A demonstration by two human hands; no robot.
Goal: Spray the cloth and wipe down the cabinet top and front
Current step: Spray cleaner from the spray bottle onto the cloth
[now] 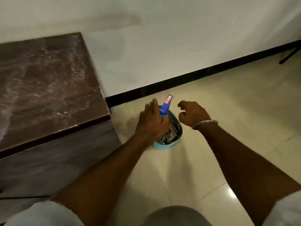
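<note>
Reaching down over a teal tub point(163, 146) on the floor point(211, 160), the left hand point(150, 123) is flat, its fingers point(154, 106) spread and gripping nothing. A blue spray bottle point(165, 106) stands in the tub just at 3 o'clock of them, the checked cloth point(171, 133) at 5 o'clock. The right hand point(193, 114) hangs loosely curled, empty, at 3 o'clock of the bottle. The cabinet point(48, 88) stands at 9 o'clock

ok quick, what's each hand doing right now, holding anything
Left hand: fingers straight, over the basket beside the spray bottle; grip cannot be told.
Right hand: loosely curled, empty.
</note>
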